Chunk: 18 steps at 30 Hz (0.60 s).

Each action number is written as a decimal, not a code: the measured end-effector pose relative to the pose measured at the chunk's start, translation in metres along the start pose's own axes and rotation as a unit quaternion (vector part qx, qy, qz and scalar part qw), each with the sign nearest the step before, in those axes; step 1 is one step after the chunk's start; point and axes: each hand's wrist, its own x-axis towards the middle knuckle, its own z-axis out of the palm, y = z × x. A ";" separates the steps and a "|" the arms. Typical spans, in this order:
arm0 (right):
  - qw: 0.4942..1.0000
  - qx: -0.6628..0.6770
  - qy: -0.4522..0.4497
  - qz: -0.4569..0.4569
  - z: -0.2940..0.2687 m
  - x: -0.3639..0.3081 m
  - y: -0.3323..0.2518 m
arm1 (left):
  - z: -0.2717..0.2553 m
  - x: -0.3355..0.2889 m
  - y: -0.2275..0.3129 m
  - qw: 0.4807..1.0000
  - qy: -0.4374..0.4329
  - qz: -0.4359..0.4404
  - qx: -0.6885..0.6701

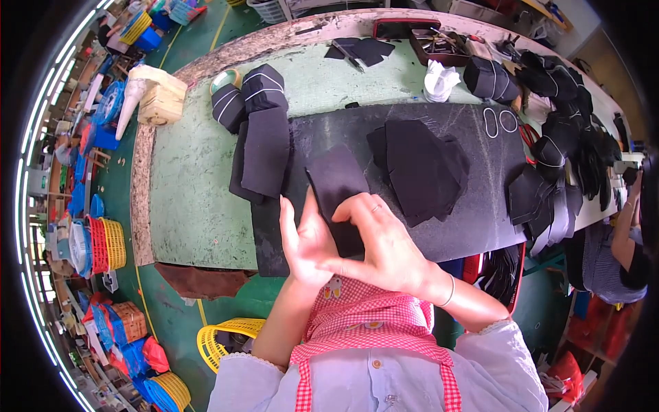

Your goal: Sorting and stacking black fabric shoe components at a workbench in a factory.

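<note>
A flat black piece, with one rounded end, is tilted up between my hands over the near edge of the dark mat. My left hand is at its left side, palm turned inward and visible fingers stretched out and apart. The fingers of my right hand bend over the piece's lower right part, and its thumb reaches across to my left palm. The lower end of the piece is partly hidden by my hands. Right of it lies a loose pile of black cut pieces; on the left is a stack of black pieces.
Banded black bundles stand near a tape roll at the back left. White bands, a tool box and more black pieces lie to the right. A yellow basket is below the table; another person's arm shows far right.
</note>
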 end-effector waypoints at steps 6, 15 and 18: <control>0.994 0.061 0.017 0.093 0.004 0.003 0.007 | -0.015 -0.013 -0.005 0.987 -0.056 -0.068 -0.133; 0.870 0.414 -0.076 0.256 -0.016 -0.006 0.032 | -0.004 -0.008 -0.007 0.994 -0.021 -0.098 0.036; 0.854 0.433 -0.097 0.271 -0.020 -0.006 0.036 | -0.003 -0.010 -0.005 0.991 -0.024 -0.105 0.085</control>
